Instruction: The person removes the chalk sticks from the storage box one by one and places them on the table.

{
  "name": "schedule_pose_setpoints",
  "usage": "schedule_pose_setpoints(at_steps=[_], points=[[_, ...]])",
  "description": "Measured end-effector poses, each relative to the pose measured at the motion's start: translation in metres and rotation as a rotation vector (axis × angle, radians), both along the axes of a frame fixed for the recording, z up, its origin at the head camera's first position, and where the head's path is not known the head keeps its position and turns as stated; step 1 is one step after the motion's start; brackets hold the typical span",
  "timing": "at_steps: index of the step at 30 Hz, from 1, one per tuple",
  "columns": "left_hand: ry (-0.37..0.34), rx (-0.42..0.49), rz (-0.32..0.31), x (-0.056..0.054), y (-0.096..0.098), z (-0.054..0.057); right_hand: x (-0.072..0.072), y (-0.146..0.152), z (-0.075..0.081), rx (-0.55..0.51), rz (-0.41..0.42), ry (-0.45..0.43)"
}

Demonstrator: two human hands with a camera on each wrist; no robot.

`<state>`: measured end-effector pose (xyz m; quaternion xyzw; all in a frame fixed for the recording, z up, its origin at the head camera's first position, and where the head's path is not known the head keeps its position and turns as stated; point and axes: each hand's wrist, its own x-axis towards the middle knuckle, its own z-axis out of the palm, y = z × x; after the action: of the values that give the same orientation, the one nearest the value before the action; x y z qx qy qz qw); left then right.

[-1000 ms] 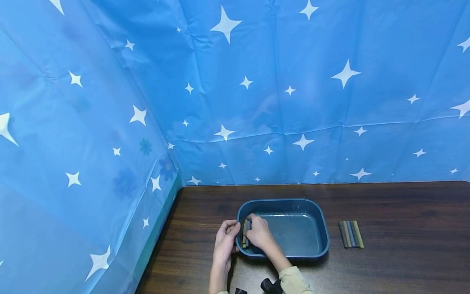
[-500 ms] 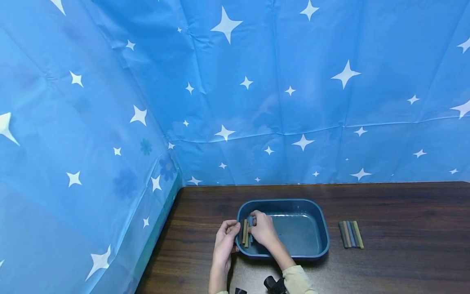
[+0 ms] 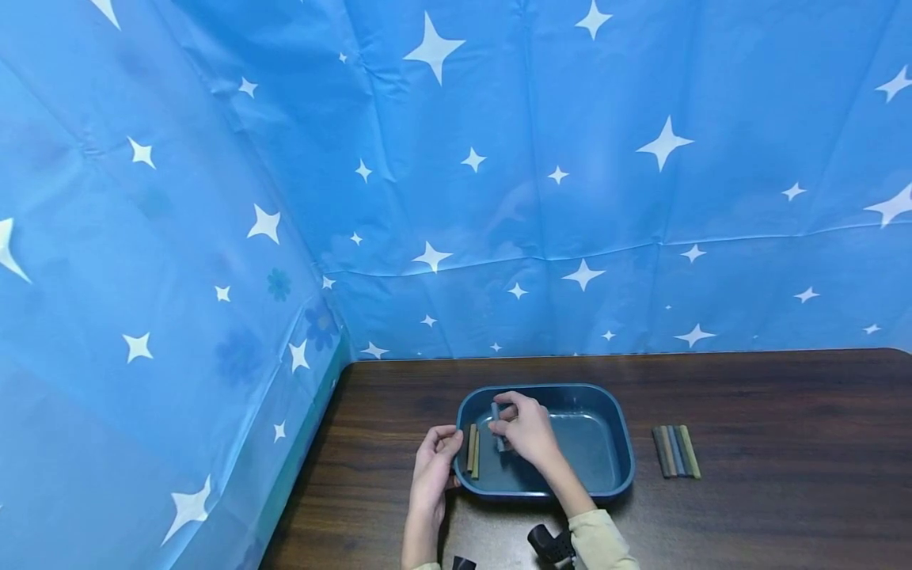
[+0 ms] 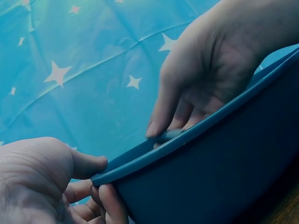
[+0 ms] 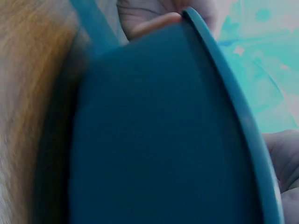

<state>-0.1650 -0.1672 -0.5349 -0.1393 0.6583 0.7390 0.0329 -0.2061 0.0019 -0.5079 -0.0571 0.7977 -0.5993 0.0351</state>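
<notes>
A blue plastic basin (image 3: 587, 455) stands on the table. My left hand (image 3: 432, 467) grips its left rim, thumb on top and fingers beneath; the left wrist view shows this too. Inside the basin, my right hand (image 3: 529, 431) pinches a slim grey-blue stick (image 4: 170, 135) between thumb and fingers, lengthwise front to back. Left of it, two yellowish-brown sticks (image 3: 473, 451) lie side by side along the basin's left wall. In the right wrist view the basin's outer wall (image 5: 159, 130) fills the middle, and the held stick is hidden.
Right of the basin, several similar sticks (image 3: 676, 451) lie in a neat row on the dark wooden table (image 3: 798, 443). A blue star-patterned sheet (image 3: 541, 198) hangs behind the table and along its left side. Black wrist gear (image 3: 552, 545) shows near the right sleeve.
My right hand has moved right, away from the two yellowish-brown sticks, drawing the grey-blue stick with it. My left hand keeps its grip on the basin's rim.
</notes>
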Motion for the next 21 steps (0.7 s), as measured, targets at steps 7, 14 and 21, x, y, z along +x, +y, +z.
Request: schedule_pose_setpoints(at_steps=[7,14,21], points=[[0.005,0.008,-0.007,0.000,0.000,-0.002,0.001,0.028,0.012,-0.106,-0.045,-0.053],[0.008,-0.018,-0.004,0.000,-0.003,-0.002,0.003,0.060,0.022,-0.172,-0.069,-0.102],[0.004,-0.015,0.001,0.000,-0.001,-0.001,0.013,0.087,0.028,-0.206,-0.099,-0.132]])
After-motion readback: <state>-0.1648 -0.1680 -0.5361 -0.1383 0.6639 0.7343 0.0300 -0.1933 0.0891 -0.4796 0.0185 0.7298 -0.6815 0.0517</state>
